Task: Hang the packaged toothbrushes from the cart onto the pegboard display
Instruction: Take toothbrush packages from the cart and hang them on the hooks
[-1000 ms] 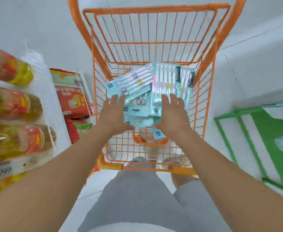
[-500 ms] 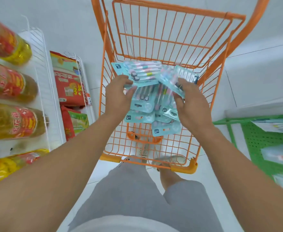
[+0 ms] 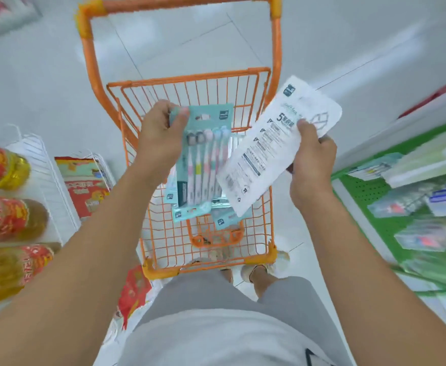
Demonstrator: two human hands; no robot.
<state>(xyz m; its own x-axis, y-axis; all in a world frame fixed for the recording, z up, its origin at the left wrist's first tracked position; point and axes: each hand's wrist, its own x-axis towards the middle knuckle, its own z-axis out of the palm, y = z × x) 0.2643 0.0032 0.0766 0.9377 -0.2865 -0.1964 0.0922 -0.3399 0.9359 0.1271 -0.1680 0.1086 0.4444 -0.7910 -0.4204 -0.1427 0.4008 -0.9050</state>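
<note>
We stood over the orange cart, bare floor ahead of it, a bottle shelf close on our left and the green pegboard on our right. Our left hand gripped several teal toothbrush packs above the basket; our right hand pinched one white-backed pack beside them.

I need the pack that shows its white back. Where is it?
In the head view, the white-backed pack is right of centre, held by the right hand above the orange cart.
</note>
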